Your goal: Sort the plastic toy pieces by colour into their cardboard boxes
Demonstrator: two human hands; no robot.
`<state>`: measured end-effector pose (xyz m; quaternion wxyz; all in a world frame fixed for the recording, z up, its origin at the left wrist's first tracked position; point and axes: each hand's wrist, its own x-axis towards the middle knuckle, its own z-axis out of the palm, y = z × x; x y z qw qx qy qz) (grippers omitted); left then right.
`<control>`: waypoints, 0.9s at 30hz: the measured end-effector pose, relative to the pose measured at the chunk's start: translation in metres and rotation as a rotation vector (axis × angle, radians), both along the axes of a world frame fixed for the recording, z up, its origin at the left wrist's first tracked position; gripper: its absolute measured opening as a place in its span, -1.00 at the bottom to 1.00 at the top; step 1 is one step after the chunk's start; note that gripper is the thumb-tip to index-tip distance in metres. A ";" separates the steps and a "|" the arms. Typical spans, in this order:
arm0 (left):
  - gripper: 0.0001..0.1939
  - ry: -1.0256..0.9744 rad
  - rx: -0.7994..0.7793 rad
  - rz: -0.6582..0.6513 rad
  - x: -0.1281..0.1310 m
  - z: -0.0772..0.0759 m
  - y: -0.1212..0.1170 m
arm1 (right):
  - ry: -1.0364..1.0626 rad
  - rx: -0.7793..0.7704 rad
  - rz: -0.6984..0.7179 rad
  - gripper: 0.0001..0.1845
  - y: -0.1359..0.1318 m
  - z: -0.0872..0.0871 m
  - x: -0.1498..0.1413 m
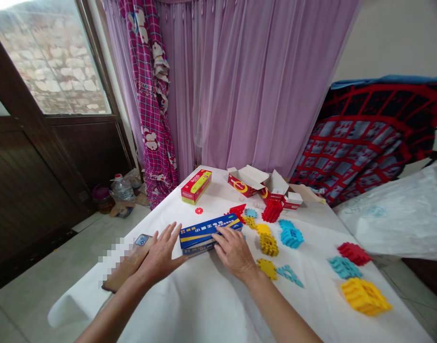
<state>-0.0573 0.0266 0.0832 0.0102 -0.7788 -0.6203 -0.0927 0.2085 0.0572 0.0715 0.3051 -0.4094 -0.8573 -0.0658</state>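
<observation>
A: Head view. Specify the position of the blue box (200,235).
B: It lies near the middle of the white-covered table (183,300), its long side angled slightly.
A: Left hand (163,251)?
B: At the box's left end, fingers spread wide. Thumb contact with the box cannot be confirmed.
A: Right hand (234,250)?
B: On the right-hand part of the box, fingers slightly bent over the top face. Whether they grip cannot be told.
A: Adjacent items?
B: A phone (127,266) lies beside the left hand. A red-and-yellow box (197,186) sits beyond the blue box. Stacked yellow pieces (268,244) stand right of the right hand.
</observation>
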 end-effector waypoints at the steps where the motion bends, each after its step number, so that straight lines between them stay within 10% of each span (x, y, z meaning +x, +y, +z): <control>1: -0.12 -0.007 -0.003 -0.001 0.002 0.001 0.000 | 0.019 0.007 0.004 -0.65 -0.001 0.001 -0.001; 16: -0.22 0.017 -0.125 -0.072 0.055 0.033 0.031 | 0.319 0.122 -0.005 -0.70 -0.033 -0.039 0.010; 27: -0.24 0.074 -0.087 0.092 0.031 0.080 0.052 | 0.550 0.237 -0.057 -0.71 -0.025 -0.036 0.051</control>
